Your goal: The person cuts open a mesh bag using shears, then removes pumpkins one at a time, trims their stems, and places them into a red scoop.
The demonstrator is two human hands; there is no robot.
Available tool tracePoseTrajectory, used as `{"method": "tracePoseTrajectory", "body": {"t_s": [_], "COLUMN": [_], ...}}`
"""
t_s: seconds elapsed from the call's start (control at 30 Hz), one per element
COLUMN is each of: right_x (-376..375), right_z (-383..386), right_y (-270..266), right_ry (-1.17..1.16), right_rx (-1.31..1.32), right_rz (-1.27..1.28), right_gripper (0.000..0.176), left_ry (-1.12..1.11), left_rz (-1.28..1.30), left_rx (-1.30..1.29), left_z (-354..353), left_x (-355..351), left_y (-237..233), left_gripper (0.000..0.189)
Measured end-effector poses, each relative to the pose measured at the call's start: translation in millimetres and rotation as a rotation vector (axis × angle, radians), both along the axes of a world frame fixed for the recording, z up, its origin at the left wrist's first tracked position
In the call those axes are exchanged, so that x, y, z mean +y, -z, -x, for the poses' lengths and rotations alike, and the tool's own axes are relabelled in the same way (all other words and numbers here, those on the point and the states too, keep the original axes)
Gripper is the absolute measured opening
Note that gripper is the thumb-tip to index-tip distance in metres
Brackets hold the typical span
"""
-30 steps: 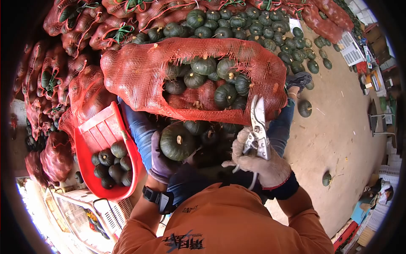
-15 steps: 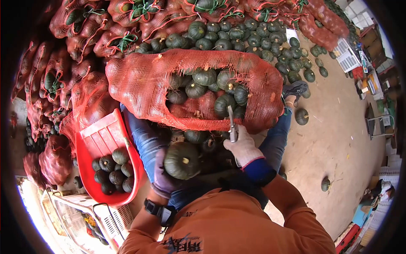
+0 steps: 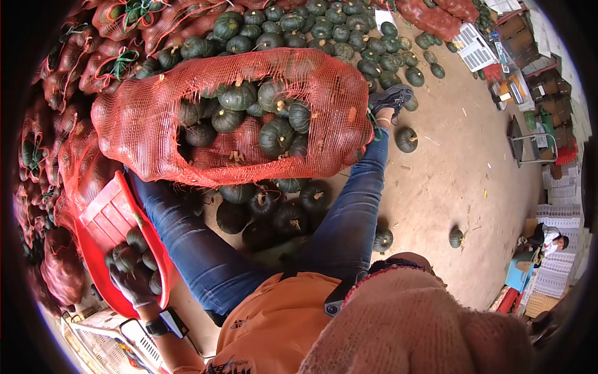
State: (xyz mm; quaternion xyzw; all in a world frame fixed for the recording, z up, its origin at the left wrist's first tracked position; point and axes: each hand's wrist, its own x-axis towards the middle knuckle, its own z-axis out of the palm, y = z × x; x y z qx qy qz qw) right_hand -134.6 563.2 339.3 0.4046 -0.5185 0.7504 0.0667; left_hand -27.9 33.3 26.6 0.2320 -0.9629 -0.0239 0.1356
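Observation:
My left hand [image 3: 132, 288], in a greyish glove, reaches down into the red plastic scoop [image 3: 98, 249] at the left. It is closed against a dark green pumpkin [image 3: 126, 258] there, among several others. Very near the camera, my right hand [image 3: 411, 327] in a pale knitted glove fills the lower right; its fingers and anything in them are hidden. Across my knees lies a large red mesh sack [image 3: 143, 128] with a wide opening torn in its side. Green pumpkins [image 3: 276, 137] show through that opening.
Loose pumpkins [image 3: 290, 216] lie between my legs, and many more [image 3: 321, 28] cover the floor ahead. Filled mesh sacks [image 3: 62, 262] are stacked left and behind. A single pumpkin [image 3: 456, 237] rests on the floor at right. A white crate [image 3: 474, 48] stands farther back.
My left hand has carried the pumpkin left and down into the red scoop. My right hand, earlier at the sack's edge with small clippers, has come up close to the camera. The view has shifted right.

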Motion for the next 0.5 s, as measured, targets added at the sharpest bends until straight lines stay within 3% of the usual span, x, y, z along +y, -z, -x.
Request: {"method": "tracePoseTrajectory", "body": {"t_s": [0.17,0.23,0.3,0.33,0.37,0.4,0.47,0.5], "right_x": [10,19,31,35,41,45,58,64], "right_z": [9,14,20,20,22,23,23,25], "right_y": [21,38,63,80,99,115,146,159], "right_ry": [-0.057,-0.061,-0.060,-0.037,-0.011,0.018,0.142,0.234], "right_rx": [-0.080,-0.159,-0.300,-0.407,-0.521,-0.644,-0.870,-0.947], "right_rz": [0.093,0.141,0.213,0.251,0.284,0.311,0.257,0.151], "right_gripper": [0.029,0.031,0.032,0.033,0.034,0.035,0.036,0.037], "left_ry": [0.134,0.155,0.314,0.397,0.350,0.315,0.229,0.048], "left_rz": [-1.063,-1.537,-1.756,-1.550,-1.641,-1.569,-0.860,-0.726], "left_rx": [0.518,0.525,0.348,0.153,0.071,0.140,0.283,0.310], "left_z": [100,147,191,211,235,258,319,346], "left_x": [103,165,201,229,239,259,251,249], "left_y": [-28,-60,-44,-57,-31,-24,40,34], "left_gripper": [0.037,0.034,0.038,0.039,0.041,0.050,0.083,0.095]}}
